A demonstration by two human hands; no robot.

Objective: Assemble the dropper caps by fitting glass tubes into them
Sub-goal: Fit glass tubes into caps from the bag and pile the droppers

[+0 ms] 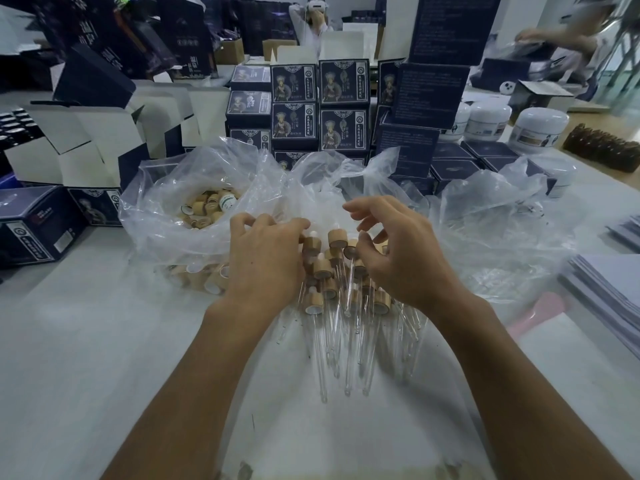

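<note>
A pile of assembled droppers (pixel 329 292), bamboo caps with clear glass tubes pointing towards me, lies on the white table (pixel 104 341) between my hands. My left hand (pixel 263 258) rests against the pile's left side with its fingers curled down among the caps; its fingertips are hidden. My right hand (pixel 405 261) hovers over the pile's right side, fingers loosely spread, thumb touching a cap. An open plastic bag of loose bamboo caps (pixel 207 209) sits behind my left hand. A second clear bag with glass tubes (pixel 502 271) lies to the right.
Stacks of dark blue printed boxes (pixel 318 109) stand behind the bags, with open cartons (pixel 69 150) at the left. White jars (pixel 540 129) and brown bottles (pixel 602 150) are far right. Paper stacks (pixel 609 289) lie at the right edge. People are at the back.
</note>
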